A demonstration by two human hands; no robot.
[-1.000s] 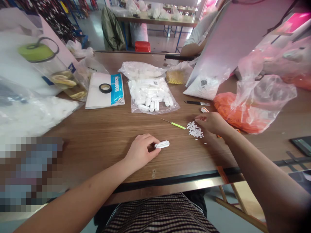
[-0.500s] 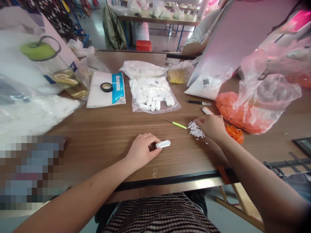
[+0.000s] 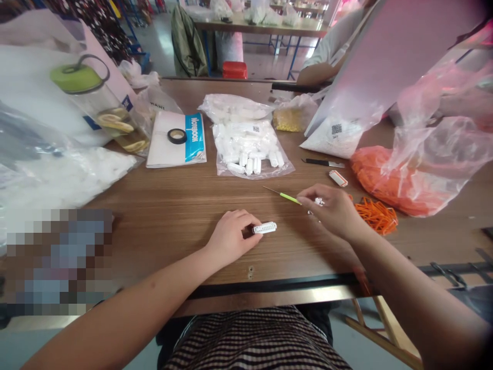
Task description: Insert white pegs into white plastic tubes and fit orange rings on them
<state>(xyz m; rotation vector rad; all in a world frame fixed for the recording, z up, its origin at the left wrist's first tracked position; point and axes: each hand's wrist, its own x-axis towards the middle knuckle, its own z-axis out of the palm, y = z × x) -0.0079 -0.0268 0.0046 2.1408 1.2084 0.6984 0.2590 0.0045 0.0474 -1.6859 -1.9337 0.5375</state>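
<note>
A white plastic connector housing (image 3: pixel 265 227) with rows of small holes is pinched between the thumb and fingers of my left hand (image 3: pixel 235 231). Over the scattered small white pieces (image 3: pixel 319 202) hovers my right hand (image 3: pixel 327 205), thumb and fingertips pressed together. Whatever those fingertips may hold is too small to make out. Most of the white pieces are hidden beneath this hand. Just left of its fingertips lies a thin pick with a bright green handle (image 3: pixel 288 198). Behind the right hand rests another white housing with an orange strip (image 3: pixel 338 178).
Orange strips (image 3: pixel 375 216) lie beside a bag of orange parts (image 3: pixel 400 180) at right. A black-handled knife (image 3: pixel 323 163) is behind. Further back are a bag of white housings (image 3: pixel 252 149), a notebook (image 3: pixel 165 149) with a tape roll (image 3: pixel 177 135), and a green-lidded bottle (image 3: pixel 77 79).
My right hand has drawn back left from the pile of white pieces, its fingers still pinched, and covers more of them. The left hand keeps the housing. The view has shifted slightly.
</note>
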